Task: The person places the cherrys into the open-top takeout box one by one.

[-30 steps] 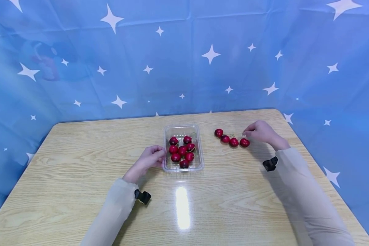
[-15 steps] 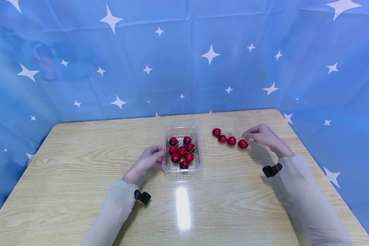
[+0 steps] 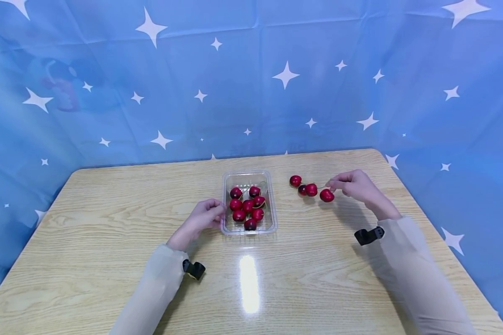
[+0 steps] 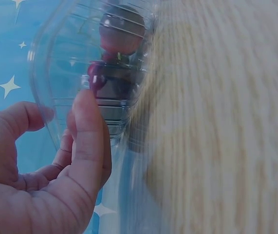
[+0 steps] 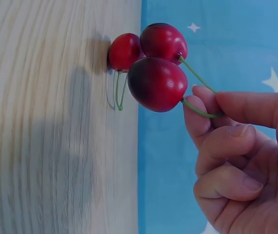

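My right hand [image 3: 357,188] pinches the green stems of a pair of cherries [image 5: 158,85], which hang just above the table. Behind them in the right wrist view a further cherry [image 5: 125,51] lies on the wood; the head view has two there, one cherry [image 3: 295,181] farther left and a darker one partly covered. A clear plastic box [image 3: 270,223] stands mid-table with several dark red cherries [image 3: 248,206] inside. At its left side my left hand [image 3: 201,217] holds the rim between thumb and fingers, as the left wrist view also shows.
The pale wooden table [image 3: 109,260] ends at the back against a blue cloth [image 3: 234,83] with white stars. Each wrist carries a small black camera [image 3: 194,269]. A bright light reflection lies on the wood before the box.
My right hand has drawn the pinched pair slightly left and up from the table. The two other cherries shifted a little left at first. My left hand and the box have stayed put.
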`<state>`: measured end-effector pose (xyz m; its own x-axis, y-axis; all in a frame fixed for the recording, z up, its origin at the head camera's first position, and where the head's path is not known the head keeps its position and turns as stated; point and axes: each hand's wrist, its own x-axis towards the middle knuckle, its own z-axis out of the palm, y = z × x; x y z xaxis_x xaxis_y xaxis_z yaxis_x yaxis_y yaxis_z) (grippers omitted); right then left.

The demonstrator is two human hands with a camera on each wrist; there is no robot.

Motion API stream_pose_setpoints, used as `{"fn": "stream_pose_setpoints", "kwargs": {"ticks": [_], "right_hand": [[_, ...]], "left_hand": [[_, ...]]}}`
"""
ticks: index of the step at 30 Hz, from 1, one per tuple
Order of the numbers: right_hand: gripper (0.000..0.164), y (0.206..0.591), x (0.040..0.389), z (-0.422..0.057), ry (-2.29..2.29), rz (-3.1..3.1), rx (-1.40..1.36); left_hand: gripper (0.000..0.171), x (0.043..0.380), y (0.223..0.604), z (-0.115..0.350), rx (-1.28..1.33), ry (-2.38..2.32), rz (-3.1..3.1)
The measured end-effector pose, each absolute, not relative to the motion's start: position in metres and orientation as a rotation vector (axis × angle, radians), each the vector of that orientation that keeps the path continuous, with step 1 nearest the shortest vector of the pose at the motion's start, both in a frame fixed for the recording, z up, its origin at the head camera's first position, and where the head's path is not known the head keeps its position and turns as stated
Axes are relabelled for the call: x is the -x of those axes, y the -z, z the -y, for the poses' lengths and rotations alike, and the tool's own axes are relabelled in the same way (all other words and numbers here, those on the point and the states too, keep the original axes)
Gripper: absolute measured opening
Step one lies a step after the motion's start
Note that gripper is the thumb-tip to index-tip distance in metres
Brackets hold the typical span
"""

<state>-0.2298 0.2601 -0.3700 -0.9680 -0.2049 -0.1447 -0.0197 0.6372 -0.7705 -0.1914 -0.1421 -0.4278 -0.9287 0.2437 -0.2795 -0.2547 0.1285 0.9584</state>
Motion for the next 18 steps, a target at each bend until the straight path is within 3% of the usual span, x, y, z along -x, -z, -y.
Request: {"fn": "stream_pose_setpoints", "kwargs": {"ticks": [18], "right_hand": [[0.033, 0.359, 0.221, -0.238, 1.386, -2.596, 0.243]], "left_hand": [[0.020, 0.191, 0.428, 0.142, 0.027, -1.856, -2.054]]}}
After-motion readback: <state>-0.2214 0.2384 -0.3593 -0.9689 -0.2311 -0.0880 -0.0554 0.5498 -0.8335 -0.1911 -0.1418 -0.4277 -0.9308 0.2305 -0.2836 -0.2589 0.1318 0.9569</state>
